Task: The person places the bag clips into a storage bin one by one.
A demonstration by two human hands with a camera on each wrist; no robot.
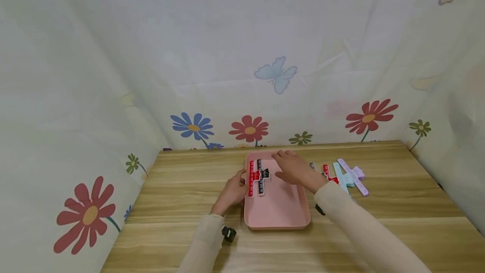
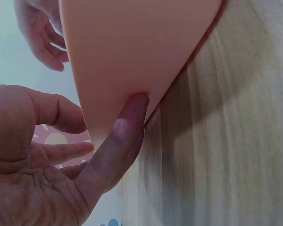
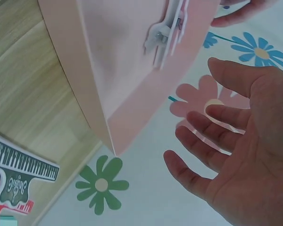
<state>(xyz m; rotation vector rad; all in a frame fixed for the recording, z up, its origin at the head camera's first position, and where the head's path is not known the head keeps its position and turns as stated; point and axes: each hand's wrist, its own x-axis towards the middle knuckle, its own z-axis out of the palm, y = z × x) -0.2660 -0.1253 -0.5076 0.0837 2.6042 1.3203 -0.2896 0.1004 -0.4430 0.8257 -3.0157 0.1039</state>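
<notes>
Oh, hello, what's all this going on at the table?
A person is busy with a pink tray and some clips. Their left hand touches the tray's left side from outside, while their right hand is in the air at its far right part, holding nothing. A red clip and a black clip lie side by side along the tray's left. More clips lie on the table to the right, including a light blue clip and a purple clip.

R hand has rm over tray's nr end; red clip, blk clip block L side.
</notes>
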